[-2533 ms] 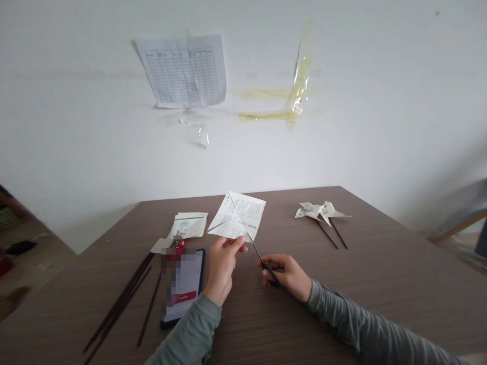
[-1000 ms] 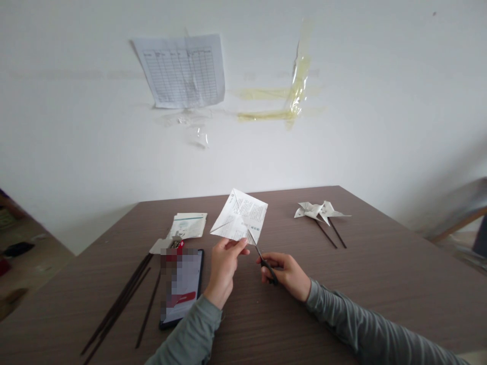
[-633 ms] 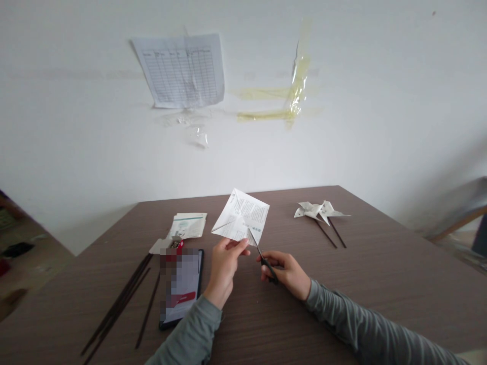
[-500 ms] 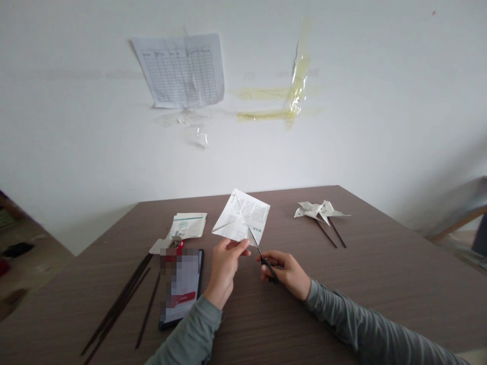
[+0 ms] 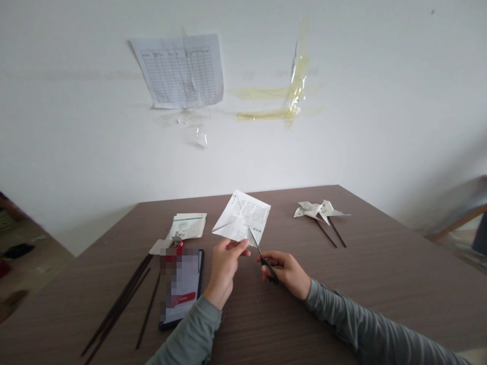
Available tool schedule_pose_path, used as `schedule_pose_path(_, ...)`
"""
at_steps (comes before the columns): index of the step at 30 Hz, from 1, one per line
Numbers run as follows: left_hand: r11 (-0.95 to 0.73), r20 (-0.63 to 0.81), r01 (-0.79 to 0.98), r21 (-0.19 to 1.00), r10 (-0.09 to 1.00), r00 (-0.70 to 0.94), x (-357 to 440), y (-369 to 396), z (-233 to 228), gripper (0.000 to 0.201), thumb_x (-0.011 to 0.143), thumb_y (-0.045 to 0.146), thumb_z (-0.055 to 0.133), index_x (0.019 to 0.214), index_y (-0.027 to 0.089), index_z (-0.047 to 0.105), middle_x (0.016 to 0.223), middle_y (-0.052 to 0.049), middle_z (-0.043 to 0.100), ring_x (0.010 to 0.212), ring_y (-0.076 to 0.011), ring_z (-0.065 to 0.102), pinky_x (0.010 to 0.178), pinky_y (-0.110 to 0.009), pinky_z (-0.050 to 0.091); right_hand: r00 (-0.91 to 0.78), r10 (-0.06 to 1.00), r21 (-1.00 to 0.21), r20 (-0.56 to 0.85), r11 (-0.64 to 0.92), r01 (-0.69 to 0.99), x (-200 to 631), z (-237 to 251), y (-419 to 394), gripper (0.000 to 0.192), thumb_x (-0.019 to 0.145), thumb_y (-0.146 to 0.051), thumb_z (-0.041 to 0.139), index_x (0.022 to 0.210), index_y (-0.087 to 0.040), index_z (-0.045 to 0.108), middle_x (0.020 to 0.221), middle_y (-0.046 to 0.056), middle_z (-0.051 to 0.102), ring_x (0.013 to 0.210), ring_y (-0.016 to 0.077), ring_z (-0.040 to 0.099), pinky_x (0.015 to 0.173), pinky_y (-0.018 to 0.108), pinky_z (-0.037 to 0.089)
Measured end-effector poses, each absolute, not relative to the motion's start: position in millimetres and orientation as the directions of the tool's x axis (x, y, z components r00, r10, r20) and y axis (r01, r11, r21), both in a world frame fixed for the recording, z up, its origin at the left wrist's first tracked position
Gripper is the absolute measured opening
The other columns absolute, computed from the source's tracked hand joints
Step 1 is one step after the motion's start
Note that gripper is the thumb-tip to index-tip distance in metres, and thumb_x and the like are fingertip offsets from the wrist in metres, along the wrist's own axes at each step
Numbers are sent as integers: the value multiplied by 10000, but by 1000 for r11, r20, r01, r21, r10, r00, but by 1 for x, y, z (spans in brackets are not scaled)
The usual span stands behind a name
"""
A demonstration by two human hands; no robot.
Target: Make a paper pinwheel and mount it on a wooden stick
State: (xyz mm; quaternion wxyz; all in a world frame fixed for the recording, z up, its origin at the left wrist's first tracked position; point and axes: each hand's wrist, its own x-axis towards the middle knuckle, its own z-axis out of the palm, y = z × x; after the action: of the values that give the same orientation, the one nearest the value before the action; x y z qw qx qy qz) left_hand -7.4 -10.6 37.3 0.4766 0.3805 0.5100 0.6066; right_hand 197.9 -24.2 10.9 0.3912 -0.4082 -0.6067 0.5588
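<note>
Between thumb and fingers, my left hand (image 5: 225, 268) pinches the near edge of a square sheet of printed paper (image 5: 243, 215). Diagonal lines, cuts or creases, run in from the sheet's corners. My right hand (image 5: 287, 271) is closed round the black handles of a pair of scissors (image 5: 269, 270). The blades lie at the sheet's near right corner, pointing toward its middle; how far they are parted I cannot tell. Both hands are held above the brown table (image 5: 365, 299).
To the left lie a stack of paper squares (image 5: 189, 225), a small red-and-white box (image 5: 175, 245), a phone (image 5: 182, 294) and several thin dark sticks (image 5: 117, 304). Two paper pinwheels (image 5: 319, 210) on sticks rest at the back right. A wall (image 5: 361, 101) stands behind the table.
Almost nothing differs. The hands, paper and scissors keep their places, with only a very slight shift of the paper.
</note>
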Motion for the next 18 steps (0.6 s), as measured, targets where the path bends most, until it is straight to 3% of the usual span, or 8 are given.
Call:
schedule_pose_path(10, -17, -27, -184, 983, 971, -237, -7, -12, 37, 316, 625, 366, 1098, 738, 203, 853, 663, -34, 825, 606, -182, 763, 460, -201, 385, -371, 928, -999, 46, 50, 0, 199, -2, -17, 721, 780, -862, 1086, 1066, -224, 910, 781, 91, 828, 720, 281, 708, 722, 448, 633)
schedule_pose_path(18, -17, -27, -190, 982, 974, -225, -7, -11, 36, 323, 639, 337, 1136, 756, 199, 868, 715, -39, 860, 632, -184, 781, 486, -206, 484, -357, 934, -999, 26, 33, 13, 199, 4, -20, 651, 754, -826, 1111, 1020, -268, 909, 796, 117, 837, 748, 341, 750, 749, 491, 640)
